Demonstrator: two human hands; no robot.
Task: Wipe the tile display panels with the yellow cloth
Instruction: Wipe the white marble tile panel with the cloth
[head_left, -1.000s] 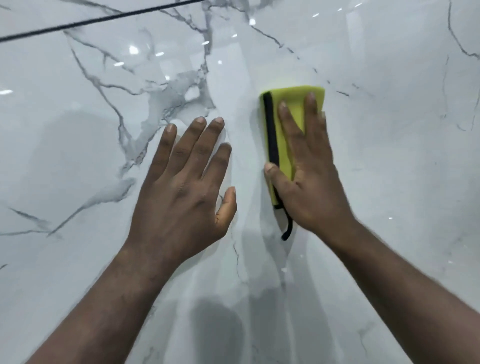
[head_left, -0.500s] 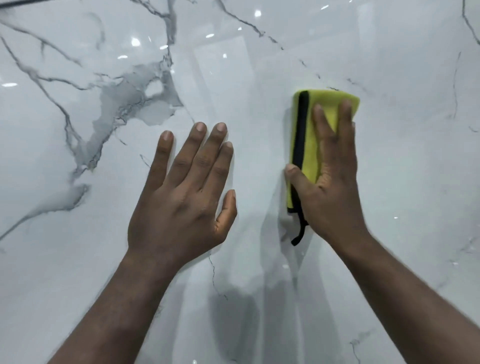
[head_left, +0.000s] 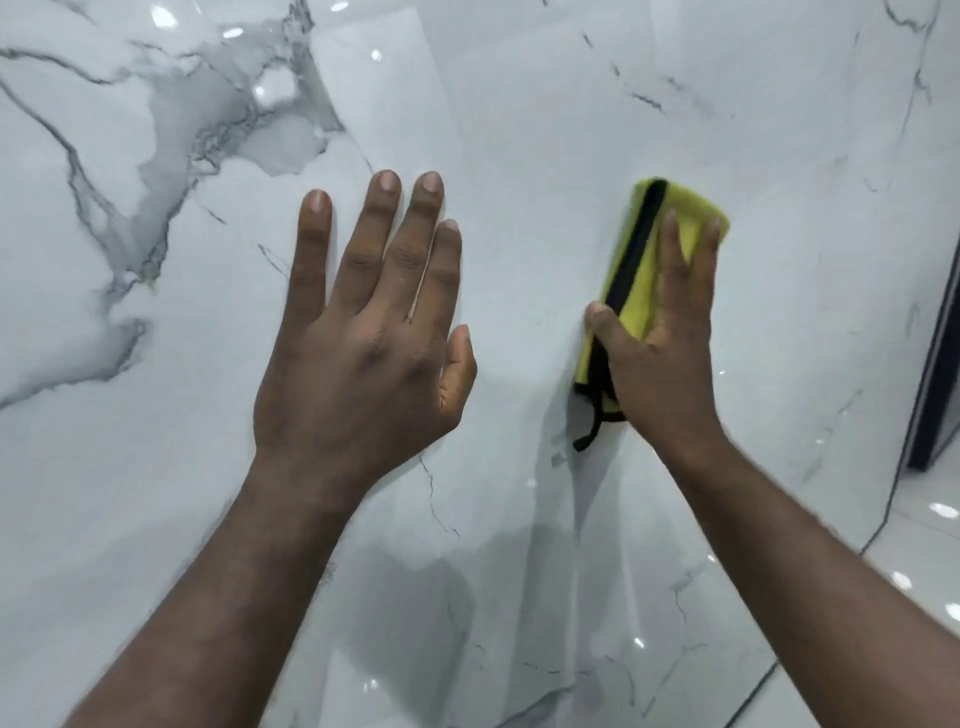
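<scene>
While the right hand pins the folded cloth to the panel with straight fingers, thumb on its black trim, the left hand lies spread on the tile, holding nothing. The cloth looks soft, light and limp, and is best held under a flat palm. The panel is glossy and probably slick. Shiny floor and a dark frame lie to the right.

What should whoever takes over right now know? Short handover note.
Left hand: flat on the marble tile panel, fingers straight, holding nothing.
Right hand: fingers straight, pressing the folded yellow cloth against the same panel, to the right of the left hand.
Done: cannot tell how much of the panel is wiped.
Left: probably wipe across the rest of this panel, then any other panels.
</scene>
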